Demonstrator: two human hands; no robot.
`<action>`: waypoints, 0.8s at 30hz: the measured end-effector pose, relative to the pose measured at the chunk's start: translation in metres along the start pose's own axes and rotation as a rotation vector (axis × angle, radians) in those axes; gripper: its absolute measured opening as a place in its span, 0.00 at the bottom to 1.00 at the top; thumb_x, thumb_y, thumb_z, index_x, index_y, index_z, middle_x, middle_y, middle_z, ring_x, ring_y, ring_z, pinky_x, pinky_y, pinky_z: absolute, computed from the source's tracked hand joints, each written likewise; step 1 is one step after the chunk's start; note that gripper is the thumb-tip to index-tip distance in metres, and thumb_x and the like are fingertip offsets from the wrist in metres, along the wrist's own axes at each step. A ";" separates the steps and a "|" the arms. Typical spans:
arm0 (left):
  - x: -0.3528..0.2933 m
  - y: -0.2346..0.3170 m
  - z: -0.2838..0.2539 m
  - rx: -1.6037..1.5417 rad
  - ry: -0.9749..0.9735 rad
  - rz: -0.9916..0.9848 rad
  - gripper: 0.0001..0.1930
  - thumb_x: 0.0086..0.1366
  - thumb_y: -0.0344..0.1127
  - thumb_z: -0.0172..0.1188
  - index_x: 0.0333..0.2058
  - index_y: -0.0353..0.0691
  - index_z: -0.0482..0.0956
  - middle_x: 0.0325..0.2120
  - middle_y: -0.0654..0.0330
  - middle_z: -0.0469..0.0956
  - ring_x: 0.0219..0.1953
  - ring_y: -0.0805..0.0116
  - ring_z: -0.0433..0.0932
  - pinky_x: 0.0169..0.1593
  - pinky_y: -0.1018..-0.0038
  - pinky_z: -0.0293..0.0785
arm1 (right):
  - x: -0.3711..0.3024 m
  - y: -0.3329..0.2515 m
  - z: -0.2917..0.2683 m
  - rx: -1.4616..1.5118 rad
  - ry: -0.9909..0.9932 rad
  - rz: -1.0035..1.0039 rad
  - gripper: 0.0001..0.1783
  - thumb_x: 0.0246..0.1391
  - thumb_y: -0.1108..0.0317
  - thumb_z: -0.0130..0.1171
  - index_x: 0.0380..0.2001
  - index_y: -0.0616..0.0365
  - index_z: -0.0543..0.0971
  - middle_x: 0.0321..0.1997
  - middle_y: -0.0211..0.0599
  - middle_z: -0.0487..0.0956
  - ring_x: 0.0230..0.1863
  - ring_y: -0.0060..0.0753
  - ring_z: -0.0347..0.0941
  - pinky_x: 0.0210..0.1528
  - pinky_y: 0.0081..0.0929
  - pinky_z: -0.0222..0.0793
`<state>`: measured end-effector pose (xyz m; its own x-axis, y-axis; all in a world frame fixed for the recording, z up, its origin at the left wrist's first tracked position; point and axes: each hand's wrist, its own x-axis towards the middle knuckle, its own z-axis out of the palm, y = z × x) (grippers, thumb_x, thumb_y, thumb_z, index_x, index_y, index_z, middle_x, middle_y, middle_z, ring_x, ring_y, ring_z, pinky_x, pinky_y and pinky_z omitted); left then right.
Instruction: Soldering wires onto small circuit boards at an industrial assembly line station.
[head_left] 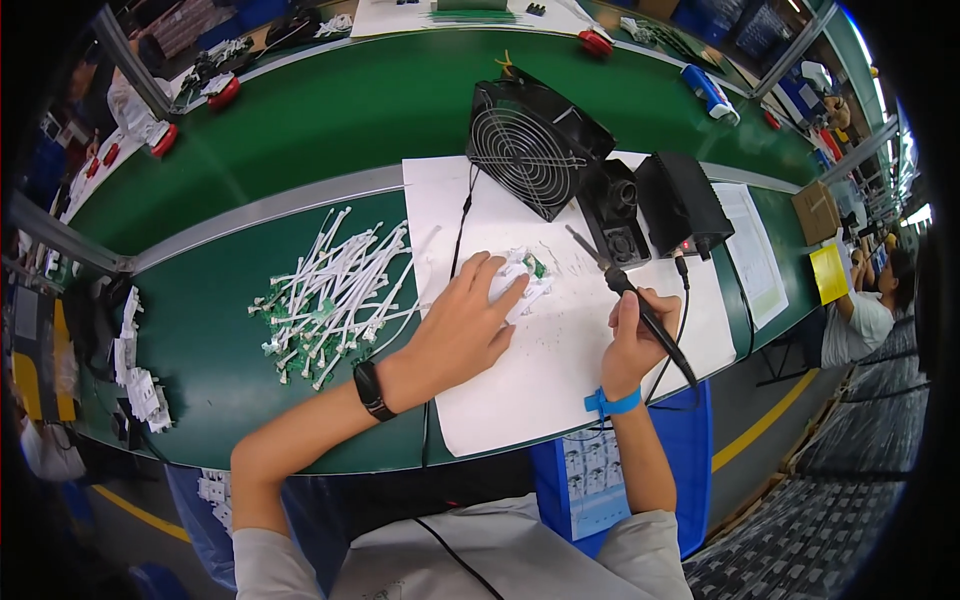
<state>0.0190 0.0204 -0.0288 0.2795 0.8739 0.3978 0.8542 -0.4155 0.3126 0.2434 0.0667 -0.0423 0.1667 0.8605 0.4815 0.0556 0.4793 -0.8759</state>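
My right hand grips a soldering iron like a pen; its tip points up and left, raised off the white sheet. My left hand rests on the sheet with its fingers around a small white plastic housing, steadying it. A bit of green circuit board shows at the housing's far right side; the fingers hide part of it. Left of that hand lies a loose heap of white cables with small green boards at their ends.
A black fan stands behind the white sheet, beside a soldering iron stand and a black power box. White plastic parts line the left table edge. Papers lie right. A green conveyor runs beyond.
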 end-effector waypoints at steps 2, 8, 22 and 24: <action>-0.007 -0.006 0.000 -0.110 -0.078 0.017 0.29 0.61 0.39 0.70 0.61 0.40 0.75 0.61 0.43 0.68 0.60 0.45 0.69 0.62 0.62 0.72 | -0.002 -0.001 0.000 -0.001 -0.019 -0.017 0.11 0.63 0.82 0.59 0.39 0.60 0.67 0.28 0.36 0.73 0.24 0.21 0.70 0.27 0.19 0.65; -0.016 -0.008 0.009 -0.141 0.024 0.020 0.24 0.61 0.40 0.70 0.55 0.37 0.79 0.60 0.41 0.71 0.57 0.52 0.73 0.55 0.65 0.78 | -0.009 0.003 -0.007 0.001 -0.051 -0.094 0.10 0.62 0.80 0.58 0.36 0.60 0.66 0.22 0.34 0.72 0.21 0.18 0.65 0.26 0.18 0.58; -0.011 0.001 0.022 -0.135 0.113 -0.040 0.24 0.58 0.43 0.72 0.51 0.37 0.83 0.55 0.45 0.76 0.49 0.53 0.75 0.51 0.66 0.77 | -0.004 0.005 0.005 -0.148 -0.252 -0.023 0.12 0.60 0.79 0.63 0.31 0.62 0.68 0.22 0.33 0.74 0.22 0.16 0.64 0.26 0.18 0.57; -0.010 0.001 0.023 -0.137 0.114 -0.041 0.24 0.58 0.42 0.72 0.51 0.37 0.83 0.55 0.45 0.76 0.49 0.54 0.75 0.50 0.66 0.77 | -0.003 0.003 0.005 -0.169 -0.266 -0.023 0.12 0.61 0.79 0.63 0.31 0.62 0.68 0.22 0.33 0.74 0.22 0.15 0.63 0.26 0.18 0.56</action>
<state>0.0272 0.0164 -0.0521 0.1877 0.8596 0.4752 0.7941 -0.4176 0.4416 0.2383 0.0659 -0.0461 -0.0990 0.8752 0.4735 0.2226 0.4833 -0.8467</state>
